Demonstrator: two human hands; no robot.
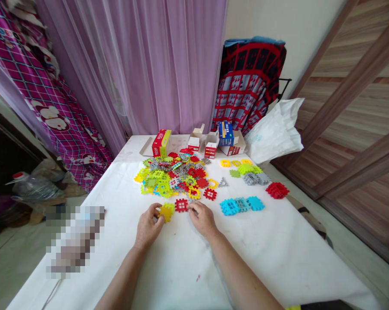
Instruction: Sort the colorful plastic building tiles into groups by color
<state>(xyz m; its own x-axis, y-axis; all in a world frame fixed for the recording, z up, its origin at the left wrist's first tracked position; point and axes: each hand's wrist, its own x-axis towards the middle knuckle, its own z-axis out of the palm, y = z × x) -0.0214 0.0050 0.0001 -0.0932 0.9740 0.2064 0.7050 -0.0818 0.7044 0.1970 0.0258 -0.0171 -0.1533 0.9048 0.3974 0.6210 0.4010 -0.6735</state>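
My left hand [149,226] pinches a yellow piece [166,213], likely for control; right hand [203,218] beside a red piece [181,206], grip unclear.

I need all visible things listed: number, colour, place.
Piece pile: uncountable, multicoloured, centre
Sorted pieces: uncountable, multicoloured, right
Square: one, red, front centre
Held piece: count unclear, yellow, front centre
Boxes: five, multicoloured, back
Bag: one, white, beside boxes
Table: one, white, centre
Curtain: one, purple, back
Patterned cloth: one, magenta, left
Checked cloth: one, red-black, back
Bottle: one, clear, left
Panelling: one, brown, right
Left hand: one, holding piece
Right hand: one, beside square
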